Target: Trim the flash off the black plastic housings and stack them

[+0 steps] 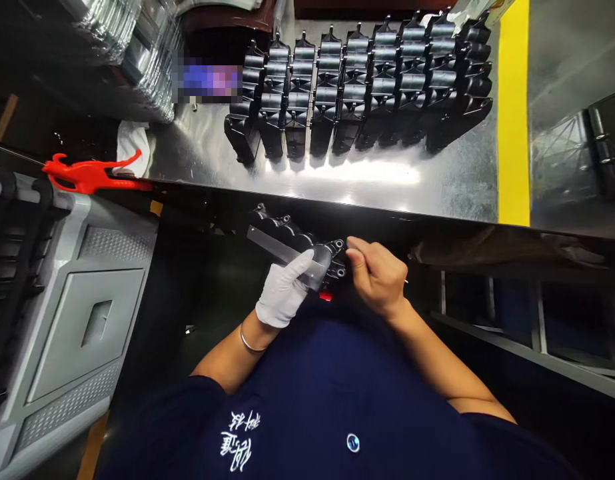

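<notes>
My left hand (283, 288), in a white glove, grips a long black plastic part (287, 237) with a clear strip laid across it, held below the edge of the metal table. My bare right hand (377, 273) is closed with its fingertips pinched at the part's right end, next to a small red bit (326, 295). What the right fingers hold is too small to tell.
Several rows of the same black parts (357, 87) stand on the shiny metal table (452, 180). A yellow stripe (513, 113) runs along its right side. A red tool (90, 175) and a white cloth (132, 143) lie at left, above a grey machine housing (72, 320).
</notes>
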### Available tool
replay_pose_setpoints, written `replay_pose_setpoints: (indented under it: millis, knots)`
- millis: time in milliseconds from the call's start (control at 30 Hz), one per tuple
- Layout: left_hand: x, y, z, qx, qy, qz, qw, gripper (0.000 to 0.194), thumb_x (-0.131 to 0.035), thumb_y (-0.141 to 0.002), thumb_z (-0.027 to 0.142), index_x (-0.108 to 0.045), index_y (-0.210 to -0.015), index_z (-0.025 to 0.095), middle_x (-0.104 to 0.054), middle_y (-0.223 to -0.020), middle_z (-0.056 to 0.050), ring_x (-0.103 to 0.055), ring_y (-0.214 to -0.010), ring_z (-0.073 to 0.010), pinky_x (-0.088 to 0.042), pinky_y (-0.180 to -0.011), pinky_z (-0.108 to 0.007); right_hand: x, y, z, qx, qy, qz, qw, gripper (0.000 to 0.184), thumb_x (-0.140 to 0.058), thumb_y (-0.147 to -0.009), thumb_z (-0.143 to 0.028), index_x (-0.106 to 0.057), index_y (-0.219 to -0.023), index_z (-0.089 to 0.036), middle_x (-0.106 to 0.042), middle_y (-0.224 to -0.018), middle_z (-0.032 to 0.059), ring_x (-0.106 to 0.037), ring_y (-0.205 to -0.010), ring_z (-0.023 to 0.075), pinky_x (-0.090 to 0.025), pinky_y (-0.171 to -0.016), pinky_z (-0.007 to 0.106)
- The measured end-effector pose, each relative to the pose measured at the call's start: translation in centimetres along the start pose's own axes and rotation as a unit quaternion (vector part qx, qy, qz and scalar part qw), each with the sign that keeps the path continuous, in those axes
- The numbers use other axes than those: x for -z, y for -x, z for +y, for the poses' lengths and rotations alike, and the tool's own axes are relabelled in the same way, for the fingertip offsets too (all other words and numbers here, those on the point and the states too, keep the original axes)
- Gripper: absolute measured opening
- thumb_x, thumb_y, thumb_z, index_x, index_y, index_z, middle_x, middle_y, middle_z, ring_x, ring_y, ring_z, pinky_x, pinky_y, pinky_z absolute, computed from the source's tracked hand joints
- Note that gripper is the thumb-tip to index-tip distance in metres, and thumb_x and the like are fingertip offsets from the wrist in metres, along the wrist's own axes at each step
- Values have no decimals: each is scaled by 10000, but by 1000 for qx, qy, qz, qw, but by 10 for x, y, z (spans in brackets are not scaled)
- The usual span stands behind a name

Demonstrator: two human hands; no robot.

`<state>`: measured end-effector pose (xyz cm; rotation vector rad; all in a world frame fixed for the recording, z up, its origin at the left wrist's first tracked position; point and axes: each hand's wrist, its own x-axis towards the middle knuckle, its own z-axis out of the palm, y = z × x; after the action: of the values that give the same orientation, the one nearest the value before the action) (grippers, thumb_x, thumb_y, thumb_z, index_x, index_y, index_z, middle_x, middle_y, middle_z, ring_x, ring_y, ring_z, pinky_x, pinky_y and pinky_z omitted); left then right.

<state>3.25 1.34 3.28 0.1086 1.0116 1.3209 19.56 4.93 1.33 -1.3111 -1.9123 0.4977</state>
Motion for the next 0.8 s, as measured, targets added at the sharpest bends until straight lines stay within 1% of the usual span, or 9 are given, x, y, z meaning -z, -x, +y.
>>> replay_pose_setpoints:
  millis: [67,100,133,200,267,300,400,567,800]
  knots:
    - [-2,0,2,22,8,3,1000,134,-749,-722,207,-704,-848,196,-731,-911,10,-685,-934,-169,-524,-904,-268,4,-1,3,-33,55,46,997,240,-520,-922,-340,-640,-1063,-186,-676,-732,49,-630,-651,172,-502,-637,288]
    - [-3,0,3,14,7,7,1000,144,-747,-724,197,-703,-861,203,-731,-919,16,-684,-940,-169,-528,-897,-265,6,-1,3,-39,57,43,997,233,-524,-921,-334,-621,-1072,-186,-662,-724,39,-622,-638,166,-496,-619,281]
    - [-3,0,4,0,2,11,1000,164,-746,-725,191,-704,-882,213,-731,-936,21,-683,-953,-172,-531,-893,-263,9,-1,3,-33,45,22,998,209,-522,-922,-323,-613,-1051,-186,-650,-717,30,-611,-619,156,-488,-597,270]
    - [-2,-1,5,-20,-19,19,999,201,-746,-724,190,-706,-918,226,-731,-974,25,-681,-975,-181,-538,-880,-258,14,-1,1,11,-5,-62,998,161,-492,-936,-285,-619,-947,-186,-637,-722,29,-596,-608,137,-477,-578,251]
    - [-1,-1,5,-20,-41,28,999,229,-746,-724,199,-708,-949,224,-730,-1000,21,-682,-984,-187,-543,-867,-252,16,-1,-3,51,-38,-128,990,212,-453,-951,-249,-627,-847,-186,-634,-715,35,-594,-624,131,-472,-588,244]
    - [0,0,5,-15,-50,34,998,245,-746,-722,199,-706,-964,217,-731,-1005,15,-683,-984,-190,-547,-856,-251,16,0,-5,58,-40,-140,988,234,-445,-954,-240,-633,-826,-185,-635,-701,34,-594,-625,130,-469,-592,244]
    - [-1,2,5,-4,-59,54,997,290,-743,-718,187,-694,-1004,199,-733,-1003,-3,-688,-976,-201,-557,-826,-255,11,1,-11,50,-23,-120,991,238,-462,-950,-241,-658,-830,-180,-670,-696,35,-613,-617,129,-468,-591,241]
    - [-3,4,5,-2,-65,53,997,281,-733,-732,199,-696,-1011,190,-733,-1001,-9,-696,-949,-193,-559,-824,-251,4,4,-14,38,0,-86,996,242,-483,-941,-249,-678,-817,-176,-712,-718,43,-653,-632,138,-484,-604,240]
    - [-2,4,2,11,-70,55,996,273,-735,-732,236,-703,-1002,205,-738,-988,-13,-697,-942,-212,-559,-808,-267,3,6,-17,5,30,-80,996,258,-488,-943,-266,-700,-836,-164,-737,-782,59,-682,-683,153,-488,-630,239]
